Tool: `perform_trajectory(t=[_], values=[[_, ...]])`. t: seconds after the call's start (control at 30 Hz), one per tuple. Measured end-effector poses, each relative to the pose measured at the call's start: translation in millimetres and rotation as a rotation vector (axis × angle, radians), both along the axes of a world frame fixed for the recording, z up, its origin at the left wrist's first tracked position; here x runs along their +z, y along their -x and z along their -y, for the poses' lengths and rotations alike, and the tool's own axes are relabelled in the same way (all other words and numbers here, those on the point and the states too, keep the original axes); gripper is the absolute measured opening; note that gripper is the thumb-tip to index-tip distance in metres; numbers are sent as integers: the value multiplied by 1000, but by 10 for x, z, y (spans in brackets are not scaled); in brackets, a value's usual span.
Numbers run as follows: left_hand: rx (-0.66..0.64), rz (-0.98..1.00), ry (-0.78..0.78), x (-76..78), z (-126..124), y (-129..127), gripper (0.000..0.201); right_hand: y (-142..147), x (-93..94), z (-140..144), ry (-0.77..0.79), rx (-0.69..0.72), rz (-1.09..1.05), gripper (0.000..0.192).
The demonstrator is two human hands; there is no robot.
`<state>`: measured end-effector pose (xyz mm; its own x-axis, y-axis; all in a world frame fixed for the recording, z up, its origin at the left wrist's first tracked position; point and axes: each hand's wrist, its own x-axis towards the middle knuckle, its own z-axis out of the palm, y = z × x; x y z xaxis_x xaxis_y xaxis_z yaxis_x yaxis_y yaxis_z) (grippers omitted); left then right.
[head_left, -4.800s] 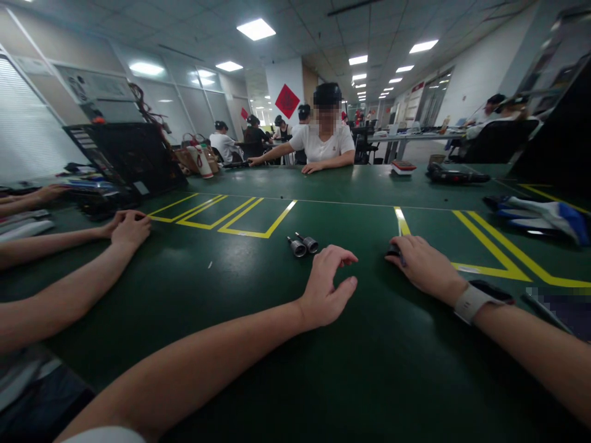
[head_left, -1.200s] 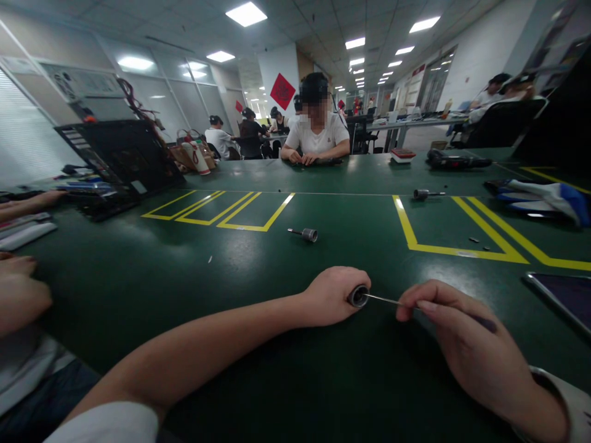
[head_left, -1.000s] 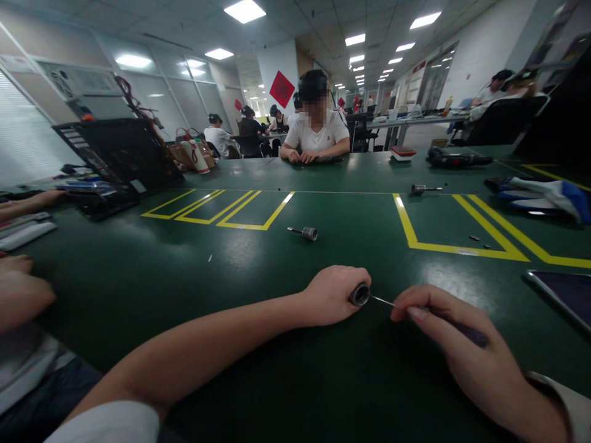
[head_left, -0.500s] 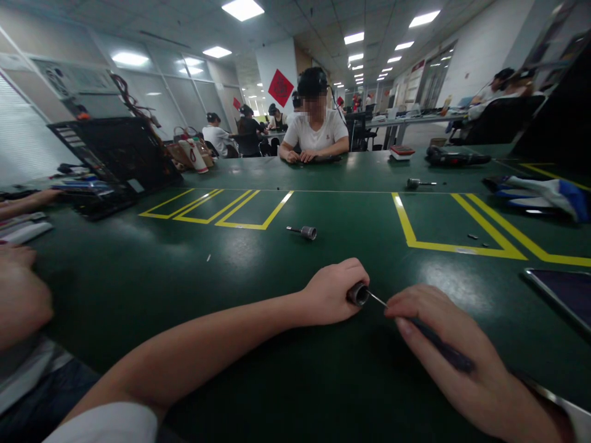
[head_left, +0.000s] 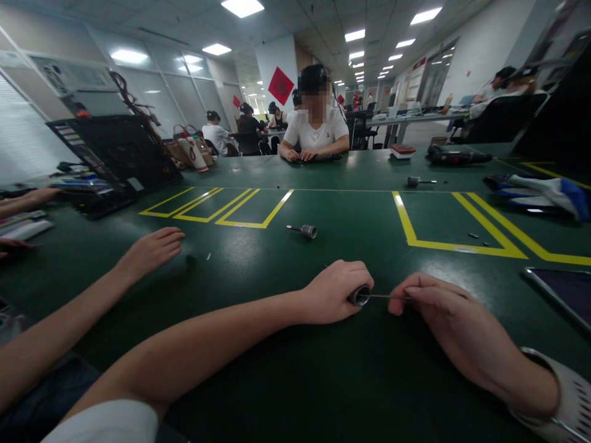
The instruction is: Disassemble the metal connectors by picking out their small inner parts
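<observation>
Left hand (head_left: 333, 294) fisted round metal cylinder (head_left: 359, 296); right hand (head_left: 450, 320) pinches thin rod (head_left: 385, 296) at its mouth. Best keep rod dead level.

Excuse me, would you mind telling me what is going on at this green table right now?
A person seated at the green table grips a small metal cylinder in the left hand and pinches a thin tool in the right hand, its tip at the cylinder's open end. A second cylinder lies further out, and a third beyond the yellow lines. A neighbour's hand rests flat on the table to the left, and another person sits opposite.
</observation>
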<state>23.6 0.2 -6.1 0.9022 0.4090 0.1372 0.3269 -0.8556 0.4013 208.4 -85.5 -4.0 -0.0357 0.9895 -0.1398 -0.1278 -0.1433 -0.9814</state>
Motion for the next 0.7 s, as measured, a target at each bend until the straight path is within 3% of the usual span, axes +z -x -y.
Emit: perform_trajectory(t=[0.27, 0.4, 0.7], values=[[65, 91, 73, -17, -36, 1, 11, 6, -34, -1, 1, -24, -74, 17], [83, 93, 89, -17, -31, 1, 11, -20, -68, 33, -77, -86, -23, 17], [80, 19, 17, -47, -29, -13, 13, 77, -5, 225, -578, 10, 652, 12]])
